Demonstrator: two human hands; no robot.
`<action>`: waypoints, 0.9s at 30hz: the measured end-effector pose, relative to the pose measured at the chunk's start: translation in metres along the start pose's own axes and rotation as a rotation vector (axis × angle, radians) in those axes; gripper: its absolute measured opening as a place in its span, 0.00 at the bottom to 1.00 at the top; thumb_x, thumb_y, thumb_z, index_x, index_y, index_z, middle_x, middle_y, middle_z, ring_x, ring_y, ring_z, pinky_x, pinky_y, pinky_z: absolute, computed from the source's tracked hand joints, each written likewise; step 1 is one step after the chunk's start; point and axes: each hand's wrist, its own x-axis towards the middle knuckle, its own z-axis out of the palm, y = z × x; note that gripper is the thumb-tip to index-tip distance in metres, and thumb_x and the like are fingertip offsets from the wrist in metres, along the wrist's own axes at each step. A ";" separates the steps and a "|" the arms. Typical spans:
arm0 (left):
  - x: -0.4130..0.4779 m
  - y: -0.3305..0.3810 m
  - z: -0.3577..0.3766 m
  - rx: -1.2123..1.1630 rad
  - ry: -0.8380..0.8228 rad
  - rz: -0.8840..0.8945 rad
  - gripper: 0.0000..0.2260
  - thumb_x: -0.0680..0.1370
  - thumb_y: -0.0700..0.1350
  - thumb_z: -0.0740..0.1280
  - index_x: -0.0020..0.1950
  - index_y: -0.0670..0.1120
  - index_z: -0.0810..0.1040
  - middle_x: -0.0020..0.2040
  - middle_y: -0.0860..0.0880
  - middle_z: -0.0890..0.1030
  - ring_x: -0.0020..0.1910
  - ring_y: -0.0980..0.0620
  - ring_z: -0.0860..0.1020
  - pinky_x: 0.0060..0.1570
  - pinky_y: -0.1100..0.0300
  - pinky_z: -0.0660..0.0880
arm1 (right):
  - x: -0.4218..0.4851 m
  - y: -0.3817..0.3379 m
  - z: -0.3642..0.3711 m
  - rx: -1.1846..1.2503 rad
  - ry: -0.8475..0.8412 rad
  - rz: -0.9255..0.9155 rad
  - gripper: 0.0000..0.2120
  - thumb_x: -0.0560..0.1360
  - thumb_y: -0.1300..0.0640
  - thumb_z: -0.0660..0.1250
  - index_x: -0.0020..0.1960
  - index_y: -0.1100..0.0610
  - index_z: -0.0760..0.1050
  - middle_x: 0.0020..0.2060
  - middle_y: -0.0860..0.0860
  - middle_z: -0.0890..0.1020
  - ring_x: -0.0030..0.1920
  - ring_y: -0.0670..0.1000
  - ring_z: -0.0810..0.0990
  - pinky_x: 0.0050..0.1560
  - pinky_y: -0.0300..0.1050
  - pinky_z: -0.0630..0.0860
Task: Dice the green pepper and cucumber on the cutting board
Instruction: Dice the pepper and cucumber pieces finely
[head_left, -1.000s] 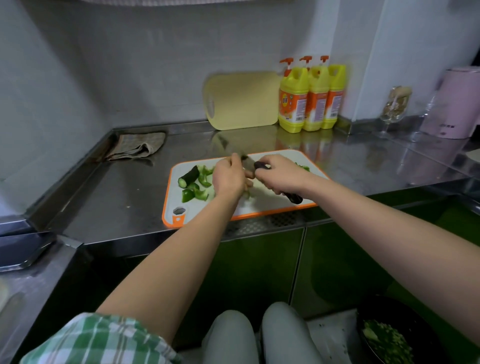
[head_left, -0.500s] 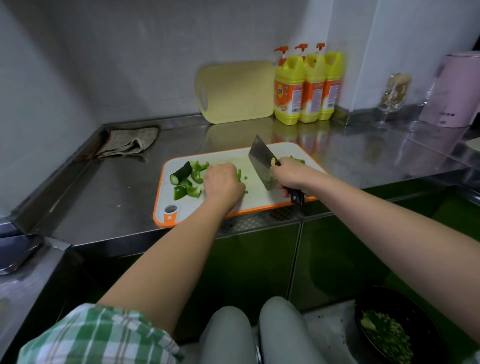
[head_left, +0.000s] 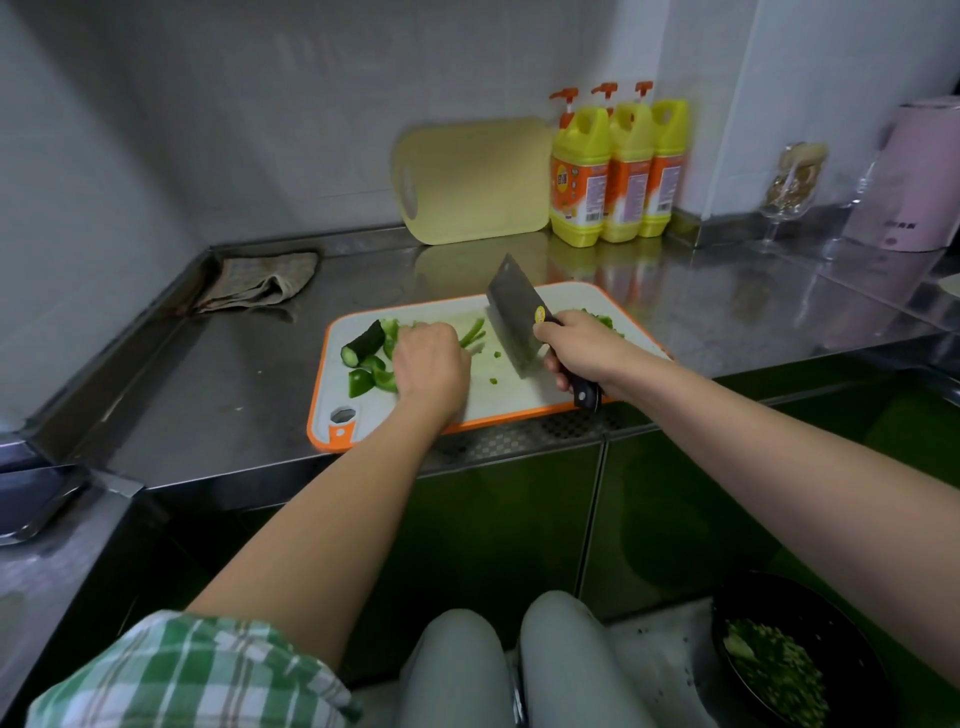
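A white cutting board (head_left: 519, 395) with an orange rim lies on the steel counter. At its left end lie a dark cucumber piece (head_left: 363, 343) and green pepper chunks (head_left: 366, 380). My left hand (head_left: 431, 358) rests curled over pepper strips (head_left: 472, 332) near the board's middle; what its fingers pinch is hidden. My right hand (head_left: 576, 345) grips the dark handle of a cleaver (head_left: 514, 317), whose blade stands tilted with its edge on the board just right of the strips. Diced green bits (head_left: 602, 319) lie behind my right hand.
A yellow board (head_left: 472, 179) leans on the back wall beside three yellow detergent bottles (head_left: 618, 171). A folded cloth (head_left: 260, 280) lies at the back left. A wine glass (head_left: 789, 192) and pink kettle (head_left: 909, 176) stand right. A black bowl (head_left: 779, 670) of diced greens sits on the floor.
The cleaver has lifted from lying low under my hands to a raised, tilted stance on the board. My left hand has shifted left toward the pepper pieces.
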 end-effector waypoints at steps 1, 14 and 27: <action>0.001 -0.002 -0.002 -0.043 0.033 -0.034 0.09 0.78 0.40 0.59 0.44 0.37 0.77 0.49 0.36 0.79 0.52 0.37 0.73 0.42 0.52 0.63 | -0.002 -0.003 0.002 0.019 -0.008 -0.020 0.08 0.83 0.57 0.53 0.50 0.60 0.66 0.31 0.53 0.71 0.22 0.49 0.69 0.22 0.35 0.66; -0.002 -0.008 -0.003 -0.193 0.072 -0.117 0.13 0.78 0.43 0.58 0.43 0.37 0.79 0.46 0.37 0.80 0.53 0.38 0.71 0.43 0.51 0.64 | -0.003 0.001 0.003 -0.067 -0.023 0.091 0.07 0.81 0.61 0.53 0.46 0.61 0.66 0.30 0.54 0.71 0.23 0.50 0.69 0.22 0.36 0.65; -0.004 0.002 0.009 0.084 0.015 0.168 0.11 0.76 0.45 0.62 0.48 0.45 0.84 0.45 0.44 0.82 0.51 0.42 0.72 0.46 0.51 0.72 | 0.001 -0.002 -0.018 -0.108 0.034 -0.005 0.08 0.82 0.57 0.54 0.47 0.60 0.68 0.30 0.54 0.73 0.21 0.49 0.70 0.27 0.41 0.67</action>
